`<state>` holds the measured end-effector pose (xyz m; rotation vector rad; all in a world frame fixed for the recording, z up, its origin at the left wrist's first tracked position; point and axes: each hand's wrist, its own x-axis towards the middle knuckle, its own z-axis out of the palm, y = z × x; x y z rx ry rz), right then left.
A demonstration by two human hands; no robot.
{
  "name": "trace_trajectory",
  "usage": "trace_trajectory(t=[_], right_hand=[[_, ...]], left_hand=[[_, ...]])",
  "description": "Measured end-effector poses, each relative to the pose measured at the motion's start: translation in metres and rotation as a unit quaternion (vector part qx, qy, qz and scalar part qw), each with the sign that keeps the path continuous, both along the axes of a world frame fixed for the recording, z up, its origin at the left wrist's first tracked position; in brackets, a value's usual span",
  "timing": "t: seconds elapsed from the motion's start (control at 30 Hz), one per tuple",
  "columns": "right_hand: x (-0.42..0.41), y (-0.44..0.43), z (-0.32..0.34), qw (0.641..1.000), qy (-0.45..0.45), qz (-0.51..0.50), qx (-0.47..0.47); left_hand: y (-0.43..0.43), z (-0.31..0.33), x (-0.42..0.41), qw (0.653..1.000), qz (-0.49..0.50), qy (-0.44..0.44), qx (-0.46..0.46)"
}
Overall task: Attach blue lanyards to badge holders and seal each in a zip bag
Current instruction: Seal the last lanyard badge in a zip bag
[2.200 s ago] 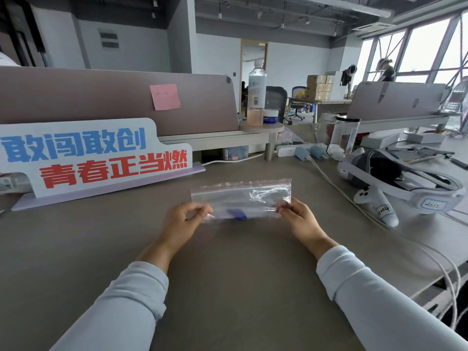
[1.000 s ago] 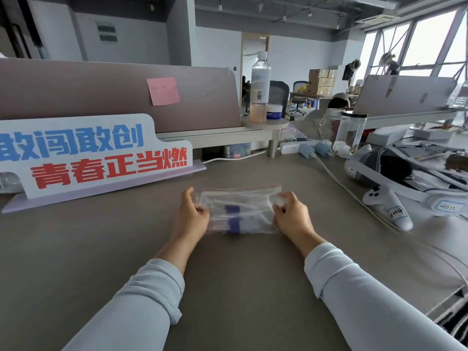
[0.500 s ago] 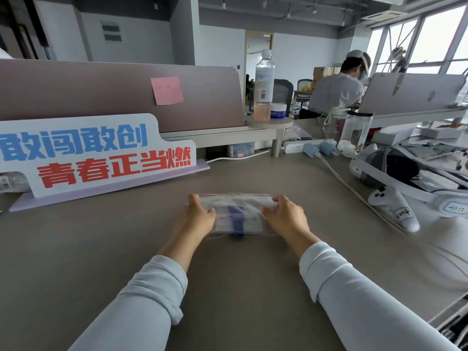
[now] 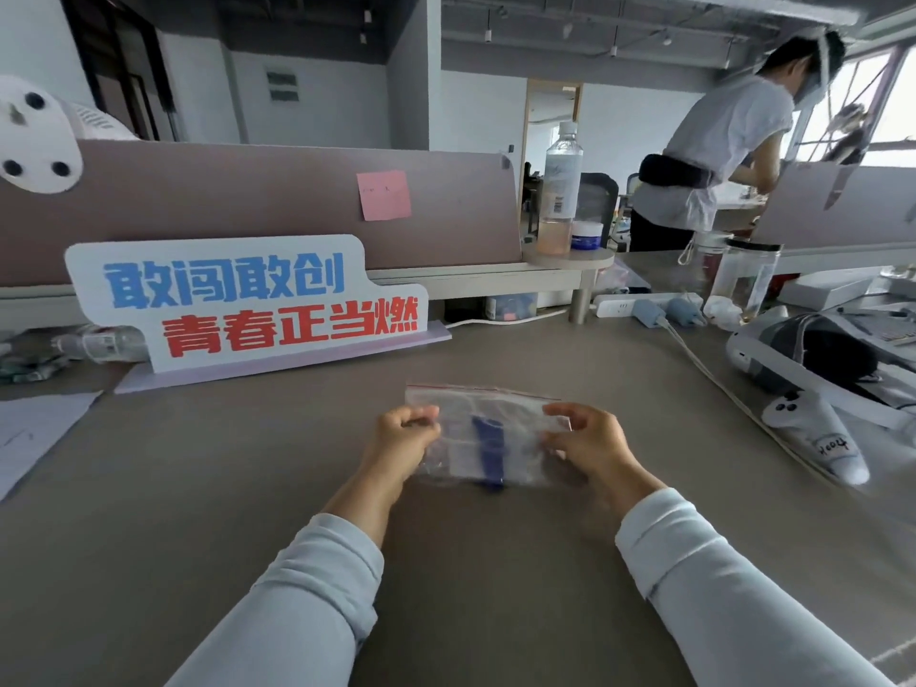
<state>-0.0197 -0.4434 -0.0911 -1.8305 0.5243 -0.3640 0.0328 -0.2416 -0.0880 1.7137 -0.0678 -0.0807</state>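
Where the two pale sleeves (image 4: 307,587) end, both hands sit low over the grey desk (image 4: 495,562). On the left hand (image 4: 404,438) the fingers are curled tight, tips pinching the left edge of the zip bag (image 4: 456,458). On the right hand (image 4: 592,446) thumb and forefinger bend toward each other and close on the bag's right edge; the other fingers curl loosely behind.

The bag is stretched between the two sets of fingertips, on or just above the desk, cannot tell which. Its red zip strip (image 4: 476,389) runs along the side beyond the fingers; sealed or not, cannot tell. Inside, midway between the fingertips, the blue lanyard (image 4: 488,446) lies as a short dark band. The badge holder is clear plastic on clear plastic and its outline is not readable.

Right of the right fingers, well apart, lies a white controller (image 4: 818,441) with a handwritten label, and a headset (image 4: 803,359) beyond it. Left of the left fingers, well apart, is loose paper (image 4: 34,428).

Beyond the fingers stands a white sign (image 4: 238,300) with blue and red characters. Behind it is a partition (image 4: 248,200) with a pink sticky note (image 4: 384,194). Beyond and right of the fingers a tall bottle (image 4: 561,190) stands on a small shelf, with orange liquid low in it. A power strip (image 4: 619,305) and a clear jar (image 4: 748,285) sit further right.

Farthest off, a standing person (image 4: 714,151) in a white shirt is turned away.
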Motion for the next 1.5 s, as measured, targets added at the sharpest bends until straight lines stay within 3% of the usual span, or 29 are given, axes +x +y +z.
trace_trajectory(t=[0.1, 0.17, 0.43, 0.6, 0.77, 0.97, 1.17, 1.37, 1.5], right_hand=[[-0.001, 0.022, 0.002, 0.992, -0.009, 0.024, 0.124], [-0.004, 0.041, 0.005, 0.988, -0.011, 0.058, 0.145], [-0.003, 0.128, 0.013, 0.985, -0.04, 0.162, 0.044], [-0.006, 0.202, 0.023, 0.962, -0.091, 0.256, 0.023], [-0.012, 0.295, 0.041, 0.921, -0.11, 0.374, 0.016], [-0.029, 0.408, 0.058, 0.876, -0.105, 0.471, 0.022], [-0.031, 0.477, 0.071, 0.857, -0.065, 0.512, -0.013], [-0.03, 0.509, 0.068, 0.84, -0.045, 0.526, -0.123], [-0.029, 0.511, 0.058, 0.829, -0.052, 0.512, -0.221]], left_hand=[[0.021, 0.0, -0.012, 0.999, 0.032, -0.017, -0.014], [0.039, 0.002, -0.021, 0.998, 0.056, -0.032, -0.012], [0.127, 0.005, -0.061, 0.981, 0.152, -0.09, 0.085], [0.201, 0.028, -0.098, 0.942, 0.249, -0.154, 0.161], [0.295, 0.053, -0.141, 0.915, 0.331, -0.104, 0.205], [0.392, 0.07, -0.193, 0.887, 0.412, -0.071, 0.196], [0.446, 0.071, -0.213, 0.864, 0.457, -0.027, 0.208], [0.471, 0.063, -0.214, 0.854, 0.424, 0.065, 0.294], [0.475, 0.055, -0.213, 0.856, 0.41, 0.086, 0.304]])
